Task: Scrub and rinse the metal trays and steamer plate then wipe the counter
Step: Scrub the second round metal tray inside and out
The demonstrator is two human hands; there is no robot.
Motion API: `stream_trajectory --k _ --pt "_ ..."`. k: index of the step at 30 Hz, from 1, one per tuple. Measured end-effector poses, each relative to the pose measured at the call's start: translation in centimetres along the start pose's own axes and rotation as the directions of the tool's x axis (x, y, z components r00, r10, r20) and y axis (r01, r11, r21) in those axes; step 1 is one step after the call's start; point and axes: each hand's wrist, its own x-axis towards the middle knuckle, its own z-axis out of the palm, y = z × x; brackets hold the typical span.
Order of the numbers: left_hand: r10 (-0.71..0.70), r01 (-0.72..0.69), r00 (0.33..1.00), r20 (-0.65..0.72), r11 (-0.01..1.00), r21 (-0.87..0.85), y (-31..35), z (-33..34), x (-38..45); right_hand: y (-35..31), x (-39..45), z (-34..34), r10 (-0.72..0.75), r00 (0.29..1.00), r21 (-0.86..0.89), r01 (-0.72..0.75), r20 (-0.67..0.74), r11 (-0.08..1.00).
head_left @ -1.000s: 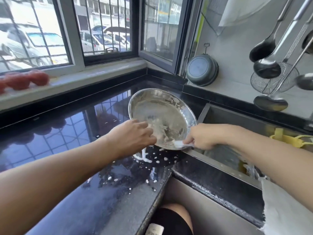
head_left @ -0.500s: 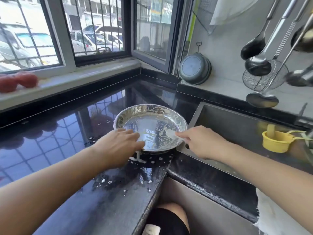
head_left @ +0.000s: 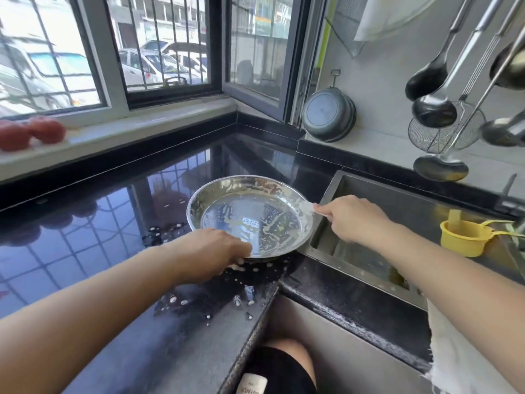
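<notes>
1. I see the round metal tray (head_left: pixel 250 217) lying flat on the black surface (head_left: pixel 119 223), its right edge reaching the left rim of the sink (head_left: pixel 369 211).
2. My left hand (head_left: pixel 210 251) is at the tray's near rim; the grip is clamped on that rim, the fingers curled over the edge.
3. My right hand (head_left: pixel 349 217) is at the tray's right rim, over the corner of the sink. Its grip is pinched together on a small pale scrubber (head_left: pixel 308 207), which touches the rim. The scrubber is blurred, so I cannot tell what it is made of.
4. White suds streak the tray's floor and inner wall, most thickly on the right side.
5. Foam drops (head_left: pixel 241 301) dot the surface just in front of the tray and to its near left.
6. A yellow scoop (head_left: pixel 466 237) sits in the sink, well to the right of the tray.
7. Beyond the tray, a dark pan (head_left: pixel 328 115) leans against the wall in the corner.
8. Ladles (head_left: pixel 431 109) and a wire skimmer (head_left: pixel 446 132) hang on the wall up and to the right of the tray.
9. Red tomatoes (head_left: pixel 31 133) lie on the window ledge (head_left: pixel 142 129), far to the left of the tray and behind it.
10. A white cloth (head_left: pixel 460 356) hangs at the near right, below my right forearm.
</notes>
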Motion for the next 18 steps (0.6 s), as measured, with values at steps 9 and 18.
stream_trajectory --k 9,18 --pt "-0.063 0.062 0.995 0.081 0.998 0.008 2.8 -1.9 0.4 -2.7 -5.3 2.3 -0.220 0.975 0.146 0.222 -0.028 0.964" --pt "0.180 -0.178 0.968 -0.173 0.984 0.025 2.2 1.1 1.3 -1.9 -3.9 2.2 -0.134 0.991 0.033 0.133 0.005 0.990"
